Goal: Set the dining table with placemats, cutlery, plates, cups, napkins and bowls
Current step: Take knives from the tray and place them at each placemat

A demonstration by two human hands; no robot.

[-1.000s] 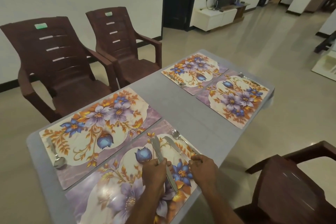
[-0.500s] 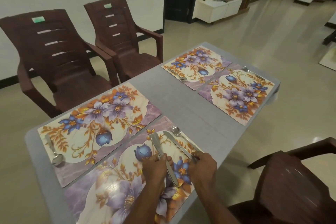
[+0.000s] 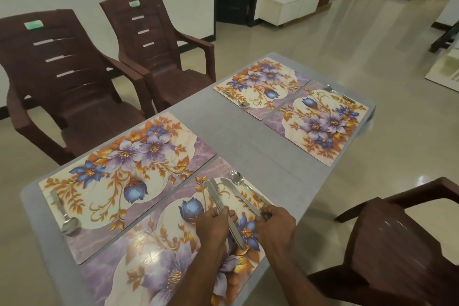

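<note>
**Both hands on knives at the near placemat**

The left hand pinches a bundle of knives, blades angled away over the near placemat. The right hand curls round the handle of a single knife lying beside a spoon. Three more placemats cover the grey table.

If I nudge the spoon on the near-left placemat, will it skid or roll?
Probably skid: the spoon looks like polished metal lying flat on a glossy placemat. Its rounded bowl may let it pivot rather than roll. It looks stiff and light, so a gentle push should be enough.
</note>
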